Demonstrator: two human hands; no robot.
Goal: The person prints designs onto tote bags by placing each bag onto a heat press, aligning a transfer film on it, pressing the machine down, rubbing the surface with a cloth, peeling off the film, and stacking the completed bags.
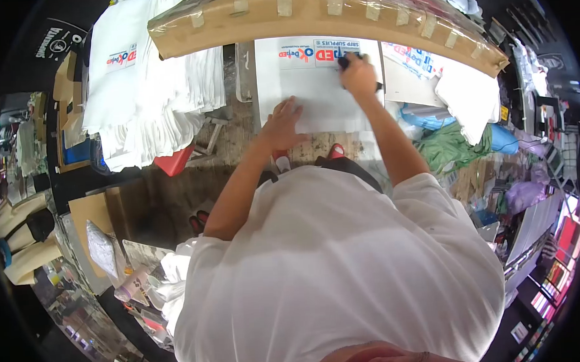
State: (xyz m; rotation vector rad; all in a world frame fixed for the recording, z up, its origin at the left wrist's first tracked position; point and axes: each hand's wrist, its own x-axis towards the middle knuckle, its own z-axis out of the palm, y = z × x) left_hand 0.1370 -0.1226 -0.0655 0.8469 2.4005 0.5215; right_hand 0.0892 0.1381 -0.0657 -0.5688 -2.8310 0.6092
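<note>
Working over the printed far end of a flat white piece point(312, 97) (paper or fabric, I cannot tell which), I hold a dark tool point(343, 62) in my right hand point(361, 73), fingers closed around it. Motion blurs the tool, so its exact kind is unclear. My left hand point(285, 125) rests unclenched on the near left part of the piece, gripping nothing that I can see — it seems to be steadying it. The red and blue lettering point(327, 54) sits just beyond, upside down to me. I judge this to be a stroke or press beside the print; another would call for the left hand to keep the piece flat — and the tool to stay level. A long taped cardboard box point(322, 17) lies past the far edge; stacked white pieces point(149, 84) stand to the left.
</note>
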